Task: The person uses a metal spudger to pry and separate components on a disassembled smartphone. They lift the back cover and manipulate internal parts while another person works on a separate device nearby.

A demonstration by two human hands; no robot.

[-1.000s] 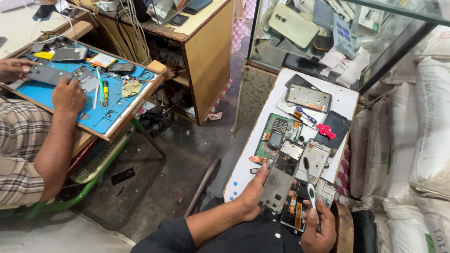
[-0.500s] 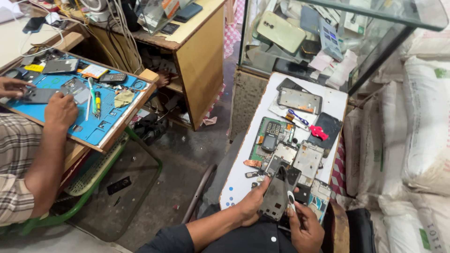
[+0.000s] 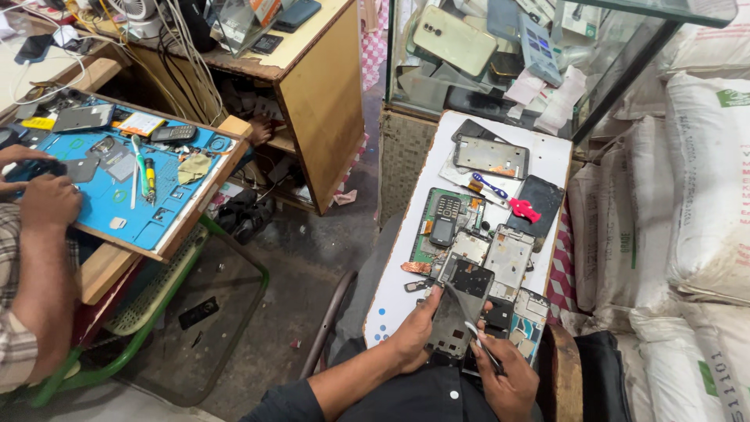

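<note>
- Head view, looking down: the left hand (image 3: pixel 412 337) holds a dark, opened phone body (image 3: pixel 461 309) by its left long edge, with the grip closed on it, thumb on top and fingers under.
- The phone body sits tilted at the near end of the narrow white desk (image 3: pixel 547 152), just above the person's lap and partly over other boards.
- The right hand (image 3: pixel 512 383) has its grip closed on a thin tool (image 3: pixel 484 348), seemingly tweezers, whose tip meets the lower right part of the phone body.
- As a judgement, the phone body is light, flat and stiff, but fragile: bare circuitry and small parts show on its open face, so pressure there would be unwise.
- The rim looks like the safest place to hold, pinched along the long edges as the left hand does; the smooth frame could slip if held loosely.
- Just beyond it lie a pale phone frame (image 3: pixel 509 258), a keypad phone (image 3: pixel 445 219) on a green mat, a red pick (image 3: pixel 525 209) and a grey back plate (image 3: pixel 492 156).
- Well apart on the left, another person's hand (image 3: pixel 48 202) rests at a blue work mat (image 3: pixel 133 199) strewn with parts.
</note>
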